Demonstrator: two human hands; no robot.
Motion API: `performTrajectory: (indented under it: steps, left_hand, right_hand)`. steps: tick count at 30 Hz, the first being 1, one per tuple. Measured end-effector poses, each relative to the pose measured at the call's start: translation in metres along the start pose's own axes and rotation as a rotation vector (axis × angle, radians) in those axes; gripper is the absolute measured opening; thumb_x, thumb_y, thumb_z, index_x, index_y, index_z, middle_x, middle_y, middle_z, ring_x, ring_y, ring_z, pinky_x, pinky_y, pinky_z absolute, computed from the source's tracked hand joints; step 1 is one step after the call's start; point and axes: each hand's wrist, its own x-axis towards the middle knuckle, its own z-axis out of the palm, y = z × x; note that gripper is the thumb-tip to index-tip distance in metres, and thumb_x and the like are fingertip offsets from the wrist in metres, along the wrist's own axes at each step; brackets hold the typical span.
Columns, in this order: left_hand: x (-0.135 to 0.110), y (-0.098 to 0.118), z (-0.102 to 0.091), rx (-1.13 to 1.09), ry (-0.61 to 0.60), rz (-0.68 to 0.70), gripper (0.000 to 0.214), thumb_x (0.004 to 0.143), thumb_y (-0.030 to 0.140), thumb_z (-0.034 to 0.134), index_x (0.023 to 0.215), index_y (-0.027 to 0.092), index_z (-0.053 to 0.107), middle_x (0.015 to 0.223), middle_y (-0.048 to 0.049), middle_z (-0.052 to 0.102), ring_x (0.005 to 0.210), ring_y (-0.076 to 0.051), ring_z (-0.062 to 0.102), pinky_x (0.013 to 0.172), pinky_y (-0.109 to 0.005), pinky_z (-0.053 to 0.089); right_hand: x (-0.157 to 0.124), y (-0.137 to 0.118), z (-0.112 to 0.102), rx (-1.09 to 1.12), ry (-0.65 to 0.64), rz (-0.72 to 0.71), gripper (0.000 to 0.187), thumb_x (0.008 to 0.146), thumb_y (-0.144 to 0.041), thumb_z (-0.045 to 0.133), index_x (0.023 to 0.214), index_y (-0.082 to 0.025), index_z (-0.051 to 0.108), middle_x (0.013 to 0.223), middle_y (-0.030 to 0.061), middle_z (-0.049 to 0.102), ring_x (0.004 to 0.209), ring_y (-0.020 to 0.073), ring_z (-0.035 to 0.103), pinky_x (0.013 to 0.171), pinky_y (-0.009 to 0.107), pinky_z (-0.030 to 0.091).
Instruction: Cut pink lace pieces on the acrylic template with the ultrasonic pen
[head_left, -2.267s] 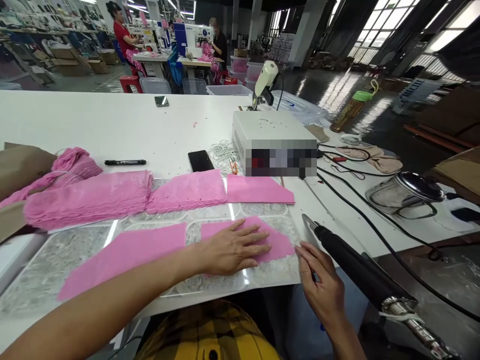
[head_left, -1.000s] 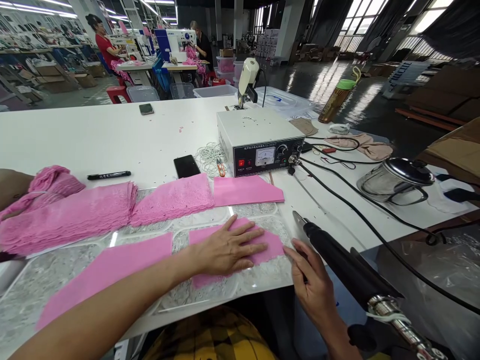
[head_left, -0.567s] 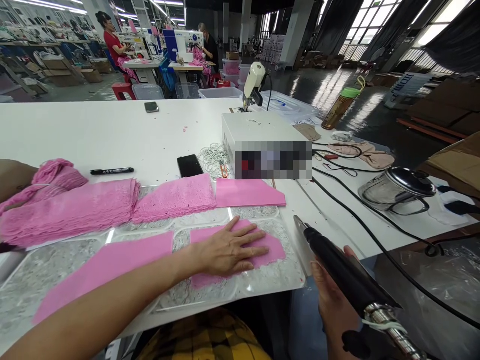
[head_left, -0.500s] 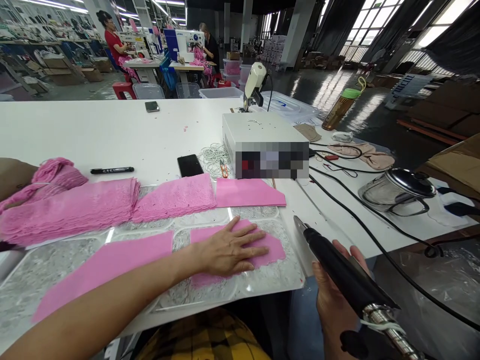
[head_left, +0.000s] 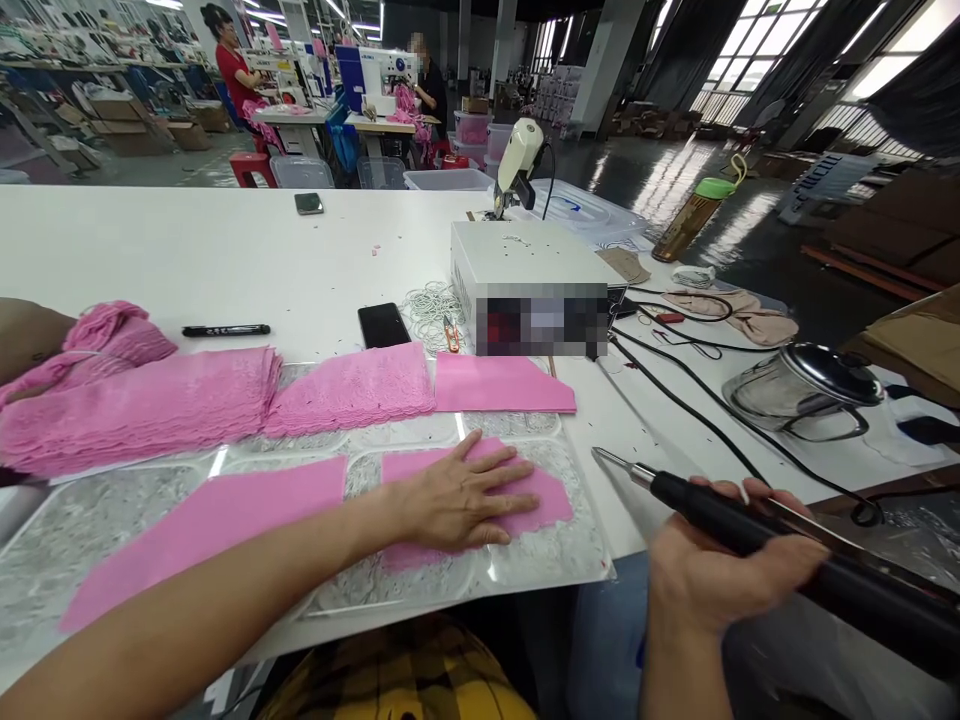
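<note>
My left hand (head_left: 457, 500) lies flat, fingers spread, on a pink fabric piece (head_left: 551, 500) over the grey marble-patterned mat (head_left: 345, 585). My right hand (head_left: 724, 570), off the table's right front edge, is closed around a black-handled tool (head_left: 697, 500) with a slim pointed metal tip. Its tip points left, toward the mat's right edge, apart from the fabric. Under my left forearm lies a longer pink fabric piece (head_left: 217, 515). Behind my left hand stand a neat pink stack (head_left: 502, 385), a rough-edged pink pile (head_left: 356, 390) and a longer pink pile (head_left: 142, 410).
A grey box unit (head_left: 532, 250) sits behind the mat, with black cables (head_left: 697, 420) running right. Nearby are orange-handled snips (head_left: 451, 335), a phone (head_left: 382, 326), a black marker (head_left: 226, 330) and a lidded glass jar (head_left: 802, 390). Two people work at sewing machines beyond.
My right hand has turned and closed more around the tool, which now lies flatter with its slim tip in view. My left hand stays put on the fabric.
</note>
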Motion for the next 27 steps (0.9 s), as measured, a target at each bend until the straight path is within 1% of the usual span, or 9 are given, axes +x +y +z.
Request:
performTrajectory:
  steps: [2, 4, 6, 9, 12, 17, 20, 23, 27]
  left_hand:
    - [0.000, -0.001, 0.002, -0.003, 0.024, 0.007, 0.052, 0.102, 0.053, 0.036, 0.148, 0.028, 0.042, 0.157, -0.0089, 0.034, 0.147, -0.031, 0.030, 0.119, -0.062, 0.005]
    - [0.000, -0.001, 0.003, -0.017, 0.038, 0.010, 0.052, 0.102, 0.053, 0.037, 0.147, 0.029, 0.043, 0.157, -0.0088, 0.035, 0.146, -0.031, 0.030, 0.119, -0.063, 0.004]
    - [0.000, -0.002, 0.004, -0.037, 0.048, 0.010, 0.052, 0.102, 0.053, 0.037, 0.147, 0.029, 0.044, 0.157, -0.0086, 0.035, 0.146, -0.032, 0.031, 0.119, -0.063, 0.004]
    - [0.001, -0.002, 0.003, -0.052, 0.037, 0.007, 0.052, 0.101, 0.053, 0.037, 0.147, 0.028, 0.044, 0.157, -0.0088, 0.034, 0.147, -0.032, 0.029, 0.119, -0.064, 0.005]
    - [0.001, -0.001, 0.002, -0.052, 0.009, -0.004, 0.052, 0.102, 0.053, 0.037, 0.147, 0.028, 0.043, 0.158, -0.0088, 0.032, 0.147, -0.032, 0.027, 0.119, -0.064, 0.004]
    - [0.000, -0.001, 0.001, -0.076, 0.018, -0.005, 0.052, 0.102, 0.053, 0.037, 0.149, 0.030, 0.041, 0.159, -0.0074, 0.031, 0.148, -0.032, 0.026, 0.119, -0.065, 0.004]
    - [0.000, -0.001, 0.001, -0.092, 0.015, -0.008, 0.052, 0.102, 0.054, 0.037, 0.149, 0.031, 0.040, 0.159, -0.0070, 0.030, 0.148, -0.032, 0.026, 0.119, -0.065, 0.003]
    - [0.000, -0.001, 0.001, -0.091, 0.014, -0.006, 0.052, 0.101, 0.053, 0.038, 0.148, 0.030, 0.041, 0.158, -0.0080, 0.031, 0.148, -0.033, 0.026, 0.118, -0.065, 0.004]
    - [0.001, 0.000, 0.000, -0.082, -0.017, -0.014, 0.053, 0.102, 0.053, 0.036, 0.148, 0.028, 0.042, 0.159, -0.0091, 0.029, 0.148, -0.033, 0.025, 0.118, -0.065, 0.002]
  right_hand:
    - [0.008, -0.014, -0.004, 0.056, -0.005, 0.028, 0.036, 0.091, -0.044, 0.032, 0.092, -0.025, 0.063, 0.090, 0.0058, 0.051, 0.072, 0.0204, 0.051, 0.070, 0.044, 0.050]
    - [0.010, -0.030, -0.010, 0.108, -0.072, 0.080, 0.032, 0.086, -0.046, 0.039, 0.080, -0.025, 0.062, 0.080, 0.0043, 0.045, 0.063, 0.0186, 0.042, 0.060, 0.039, 0.043]
    - [0.010, -0.043, -0.015, 0.116, -0.152, 0.142, 0.025, 0.080, -0.046, 0.046, 0.074, -0.027, 0.061, 0.074, 0.0034, 0.040, 0.059, 0.0184, 0.037, 0.054, 0.038, 0.036]
    - [0.006, -0.053, -0.015, 0.047, -0.219, 0.172, 0.021, 0.078, -0.042, 0.043, 0.073, -0.028, 0.056, 0.070, 0.0029, 0.036, 0.057, 0.0192, 0.036, 0.052, 0.038, 0.033]
    - [0.004, -0.053, -0.012, 0.017, -0.235, 0.153, 0.019, 0.078, -0.039, 0.039, 0.075, -0.026, 0.052, 0.069, 0.0025, 0.036, 0.056, 0.0189, 0.039, 0.051, 0.037, 0.035]
    - [0.005, -0.051, -0.011, -0.032, -0.313, 0.127, 0.019, 0.079, -0.039, 0.036, 0.076, -0.025, 0.048, 0.068, 0.0016, 0.035, 0.054, 0.0173, 0.039, 0.050, 0.036, 0.037]
    - [0.004, -0.052, -0.010, -0.054, -0.324, 0.110, 0.020, 0.080, -0.040, 0.034, 0.076, -0.025, 0.047, 0.067, 0.0015, 0.036, 0.054, 0.0174, 0.040, 0.051, 0.037, 0.038]
    - [0.003, -0.051, -0.009, 0.009, -0.315, 0.158, 0.019, 0.079, -0.039, 0.039, 0.075, -0.025, 0.050, 0.066, 0.0011, 0.036, 0.054, 0.0170, 0.040, 0.050, 0.035, 0.037]
    - [0.003, -0.048, -0.009, 0.074, -0.304, 0.181, 0.017, 0.076, -0.037, 0.045, 0.073, -0.024, 0.054, 0.067, 0.0018, 0.043, 0.054, 0.0166, 0.041, 0.048, 0.034, 0.036]
